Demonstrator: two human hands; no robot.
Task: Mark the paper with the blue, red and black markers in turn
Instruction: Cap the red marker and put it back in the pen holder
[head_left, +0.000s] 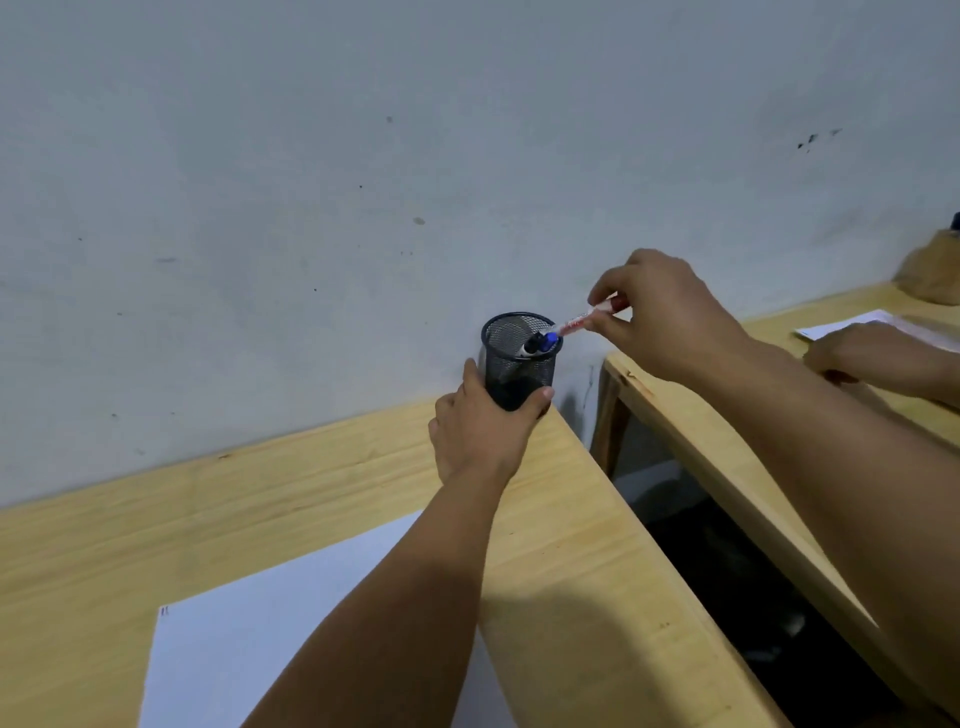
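Observation:
A black mesh pen cup (521, 347) stands at the far right corner of my wooden table (311, 478), against the wall. My left hand (480, 428) is wrapped around its lower part. My right hand (662, 317) pinches the upper end of a red and white marker (576, 322), whose lower end sits inside the cup rim. A blue-capped marker (549, 341) and a black-capped marker (531, 347) lean in the cup. A white paper (270, 618) lies near me on the table, with small marks at its top left corner.
A gap (675, 519) separates my table from a second wooden table (727, 452) on the right. Another person's hand (857, 353) rests there beside a white sheet (872, 325). A brown object (932, 273) sits at the far right. The grey wall (363, 182) is close behind the cup.

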